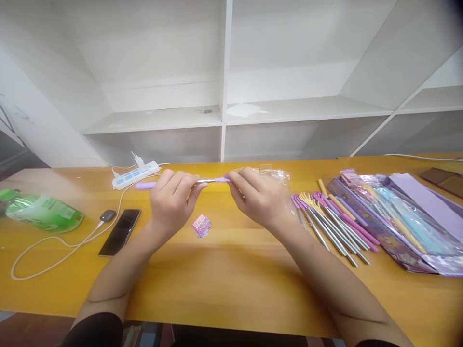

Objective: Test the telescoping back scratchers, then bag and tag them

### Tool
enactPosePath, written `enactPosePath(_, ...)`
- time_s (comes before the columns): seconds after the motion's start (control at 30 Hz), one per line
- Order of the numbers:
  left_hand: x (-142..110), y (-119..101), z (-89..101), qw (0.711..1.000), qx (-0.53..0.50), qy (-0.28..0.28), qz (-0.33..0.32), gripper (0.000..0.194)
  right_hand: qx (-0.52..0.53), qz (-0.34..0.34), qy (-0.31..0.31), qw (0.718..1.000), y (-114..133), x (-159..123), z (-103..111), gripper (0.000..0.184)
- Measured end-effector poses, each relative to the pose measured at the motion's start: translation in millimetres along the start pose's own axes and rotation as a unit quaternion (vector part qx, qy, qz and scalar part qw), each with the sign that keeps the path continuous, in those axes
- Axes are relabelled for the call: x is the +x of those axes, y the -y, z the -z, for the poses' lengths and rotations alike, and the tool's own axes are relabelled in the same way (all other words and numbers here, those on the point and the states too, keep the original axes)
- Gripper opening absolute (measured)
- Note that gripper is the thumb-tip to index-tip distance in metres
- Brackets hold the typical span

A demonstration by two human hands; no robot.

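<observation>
Above the middle of the table, both hands hold a thin back scratcher (205, 181) level between them. Its lilac handle end sticks out to the left of my left hand (172, 195), whose fingers are wrapped round it. A short metal stretch and a lilac piece show between the hands. My right hand (257, 195) pinches the lilac piece at its fingertips; the far end is hidden behind the fingers. Below them lies a small fanned pile of pink and purple cards (201, 225). Several metal back scratchers (331, 224) with purple, yellow and pink clawed heads lie beside my right forearm.
At left are a green bottle (43, 210) on its side, a black phone (120, 233), a cable (47, 274) and a power strip (136, 175). Clear plastic wrap (278, 177) lies behind my right hand. Far right sits a purple package (401, 226). White shelves (224, 82) stand behind.
</observation>
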State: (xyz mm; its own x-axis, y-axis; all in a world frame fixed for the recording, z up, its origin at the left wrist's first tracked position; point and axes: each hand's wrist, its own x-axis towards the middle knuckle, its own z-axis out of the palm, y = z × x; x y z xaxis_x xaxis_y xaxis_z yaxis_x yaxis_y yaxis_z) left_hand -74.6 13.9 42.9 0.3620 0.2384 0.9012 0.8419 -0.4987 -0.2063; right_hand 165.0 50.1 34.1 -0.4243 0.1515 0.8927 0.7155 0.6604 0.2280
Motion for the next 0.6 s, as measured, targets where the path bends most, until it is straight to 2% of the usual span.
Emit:
enactPosePath(0.2,-1,-1,-6.2,0.998,-0.038,0.038,0.041,0.009,0.06,-0.032,0.025,0.997,-6,0,0,0.01)
enactPosePath(0.27,-2,-4,-8.2,0.993,-0.07,0.069,0.067,0.009,0.123,-0.062,0.035,0.99,-11,0,2,0.01)
enactPosePath(0.33,-3,-9,-8.8,0.98,-0.109,0.125,0.114,0.016,0.206,-0.103,0.027,0.973,-19,3,7,0.008)
enactPosePath(0.4,-3,-14,-7.6,0.958,-0.138,0.192,0.164,0.032,0.286,-0.154,-0.004,0.946,-29,7,14,0.007)
enactPosePath(0.47,-2,-18,-6.3,0.94,-0.146,0.241,0.193,0.045,0.36,-0.216,-0.055,0.906,-41,11,22,0.004)
enactPosePath(0.57,-4,-19,-10.6,0.929,-0.141,0.282,0.195,0.047,0.451,-0.319,-0.108,0.827,-59,14,34,0.007)
enactPosePath(0.6,-7,-19,-15.1,0.923,-0.148,0.298,0.194,0.045,0.463,-0.344,-0.112,0.809,-65,14,37,0.01)
